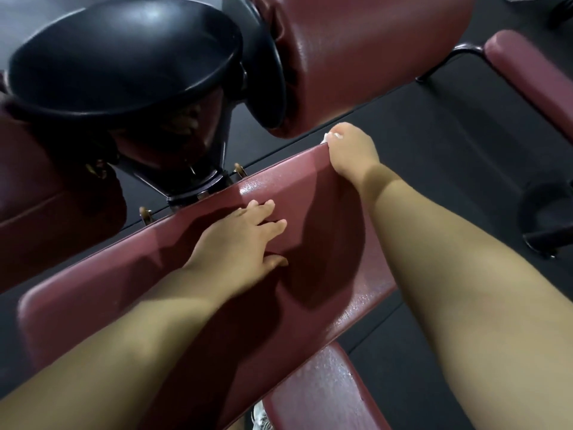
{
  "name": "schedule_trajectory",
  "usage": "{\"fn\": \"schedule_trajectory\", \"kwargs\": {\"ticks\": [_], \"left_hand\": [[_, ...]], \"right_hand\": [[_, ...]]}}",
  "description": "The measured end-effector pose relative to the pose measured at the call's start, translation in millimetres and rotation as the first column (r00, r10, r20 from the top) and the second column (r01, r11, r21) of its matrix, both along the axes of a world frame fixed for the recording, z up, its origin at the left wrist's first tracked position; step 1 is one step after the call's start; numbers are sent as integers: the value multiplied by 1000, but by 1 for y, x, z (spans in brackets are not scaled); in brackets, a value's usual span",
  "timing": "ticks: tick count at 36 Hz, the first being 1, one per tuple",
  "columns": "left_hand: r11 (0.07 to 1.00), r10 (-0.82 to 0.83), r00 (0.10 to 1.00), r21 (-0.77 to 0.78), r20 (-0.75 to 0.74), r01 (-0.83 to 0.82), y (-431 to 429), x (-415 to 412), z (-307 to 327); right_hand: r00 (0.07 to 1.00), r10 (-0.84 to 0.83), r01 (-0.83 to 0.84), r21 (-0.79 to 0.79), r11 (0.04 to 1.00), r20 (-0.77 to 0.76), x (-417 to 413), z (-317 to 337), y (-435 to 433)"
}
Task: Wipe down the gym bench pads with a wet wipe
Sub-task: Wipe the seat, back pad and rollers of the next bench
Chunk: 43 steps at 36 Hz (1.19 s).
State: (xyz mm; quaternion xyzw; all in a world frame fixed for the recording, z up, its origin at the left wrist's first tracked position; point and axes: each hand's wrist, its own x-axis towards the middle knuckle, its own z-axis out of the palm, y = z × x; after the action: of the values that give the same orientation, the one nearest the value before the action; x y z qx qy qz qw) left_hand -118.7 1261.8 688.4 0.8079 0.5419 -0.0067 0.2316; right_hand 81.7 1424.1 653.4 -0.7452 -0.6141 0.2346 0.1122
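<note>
A long maroon bench pad (pixel 102 293) runs from lower left to upper right, its surface glistening wet in places. My left hand (pixel 245 240) rests flat on its middle, fingers spread and straight. My right hand (pixel 350 153) curls over the pad's far right corner, holding a white wet wipe (pixel 326 138) against the edge; only a small bit of the wipe shows past my fingers. A second maroon pad (pixel 322 395) sits below, near me.
Two big maroon roller pads (pixel 372 57) with black end caps (pixel 124 57) hang just beyond the bench on a black metal frame (pixel 198 187). Another maroon bench (pixel 533 79) stands at the right. The floor is dark rubber, with a black base (pixel 545 218) at right.
</note>
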Motion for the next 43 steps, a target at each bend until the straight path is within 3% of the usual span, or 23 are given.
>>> {"fn": "schedule_trajectory", "kwargs": {"ticks": [8,12,22,25,31,39,43], "left_hand": [[1000,0,1000,-4,14,0,-6,-23,10],[999,22,1000,40,-3,-22,-19,-34,9],[977,215,970,32,-111,-212,-63,-76,14],[952,305,942,65,-140,-298,-82,-93,12],[872,483,848,27,-217,-489,-120,-110,7],[842,537,833,21,-134,-540,-128,-104,-5],[861,508,850,51,-140,-506,-130,-107,-7]], "right_hand": [[952,256,-266,37,963,170,-29,2,-7],[857,429,-450,8,893,285,-48,-3,-22],[732,654,-678,110,726,191,-130,6,-81],[649,718,-759,156,632,250,-155,6,-102],[610,733,-791,171,588,301,-161,-6,-107],[682,677,-724,129,677,277,-172,-2,-116],[633,734,-773,142,618,248,-192,-1,-129]]}}
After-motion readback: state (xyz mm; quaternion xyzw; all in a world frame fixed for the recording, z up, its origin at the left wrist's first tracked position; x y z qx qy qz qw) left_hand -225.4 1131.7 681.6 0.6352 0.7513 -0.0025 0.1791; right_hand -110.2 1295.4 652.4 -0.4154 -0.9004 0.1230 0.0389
